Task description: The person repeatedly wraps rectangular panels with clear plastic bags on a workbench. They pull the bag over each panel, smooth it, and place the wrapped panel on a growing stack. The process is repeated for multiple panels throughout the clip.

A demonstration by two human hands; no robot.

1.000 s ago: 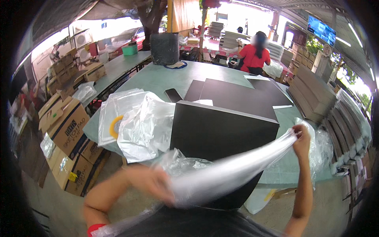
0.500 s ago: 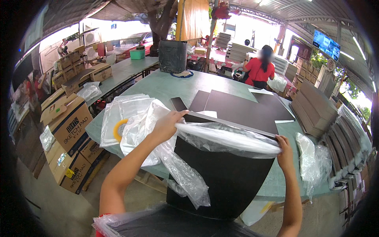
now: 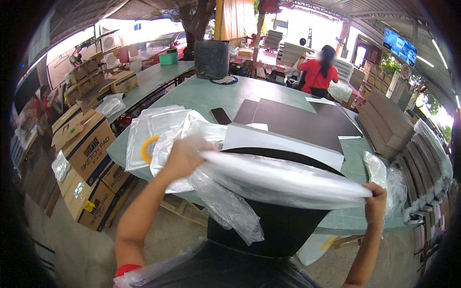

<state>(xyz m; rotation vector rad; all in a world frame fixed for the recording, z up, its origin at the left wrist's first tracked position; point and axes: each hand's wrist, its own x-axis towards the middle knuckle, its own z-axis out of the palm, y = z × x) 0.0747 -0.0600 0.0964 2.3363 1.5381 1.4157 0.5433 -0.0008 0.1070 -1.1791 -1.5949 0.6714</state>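
Observation:
A black board [image 3: 269, 218] slants from my body up onto the green table. Across it stretches a clear plastic bag [image 3: 283, 177], pulled taut between my hands. My left hand [image 3: 185, 156], blurred by motion, grips the bag's left end. At the other end my right hand [image 3: 376, 198] is closed on the bag's edge, to the right of the board. A loose tail of the plastic hangs down over the board's left side. Just beyond the board's far edge lies a white-edged stack of dark sheets [image 3: 297, 120].
Clear plastic bags [image 3: 153, 129] and a yellow tape roll [image 3: 150, 148] lie left on the green table [image 3: 192, 103], near a phone [image 3: 221, 116]. Cartons [image 3: 91, 149] are piled left, wrapped board stacks [image 3: 422, 168] right. A person in red [image 3: 317, 72] works farther back.
My hands have moved apart, the right one outward and slightly nearer me. The plastic has come back from the board's far edge and is stretched wider.

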